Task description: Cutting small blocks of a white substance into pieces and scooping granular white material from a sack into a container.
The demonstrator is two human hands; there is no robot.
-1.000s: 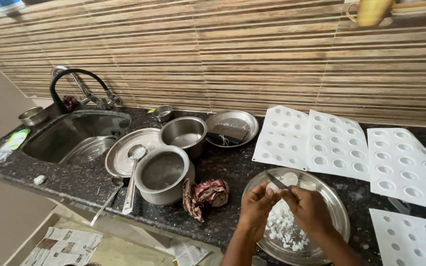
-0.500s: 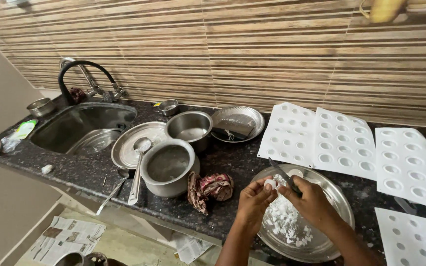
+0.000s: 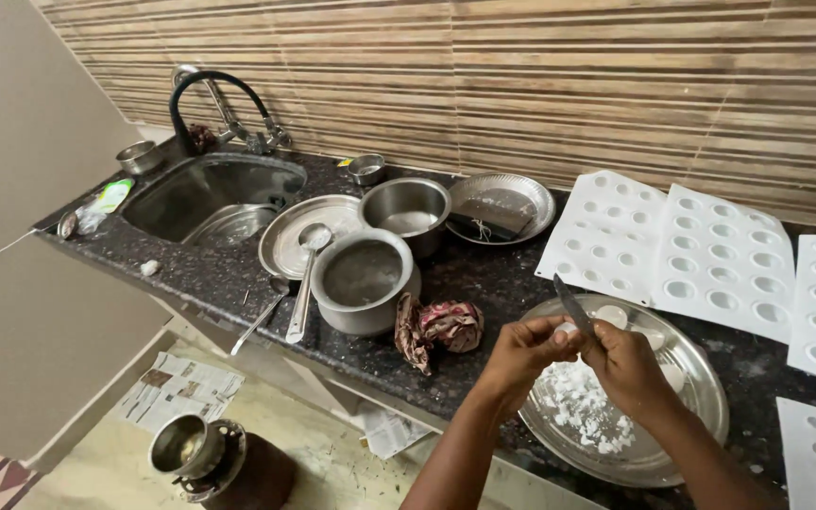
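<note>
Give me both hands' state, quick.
Left hand: closed on a small white piece.
Right hand: closed on a knife, over the steel plate.

Shiny steel plate (image 3: 701, 416) and pots (image 3: 363, 283) — speckled polished stone counter (image 3: 210, 279), matt white plastic trays (image 3: 672, 250).

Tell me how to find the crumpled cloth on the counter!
Start at the sink on the left, then follow the black counter rightwards past the round steel pot. The cloth lies right beside that pot. It is the only soft, wrinkly, reddish thing among shiny metal dishes.
</note>
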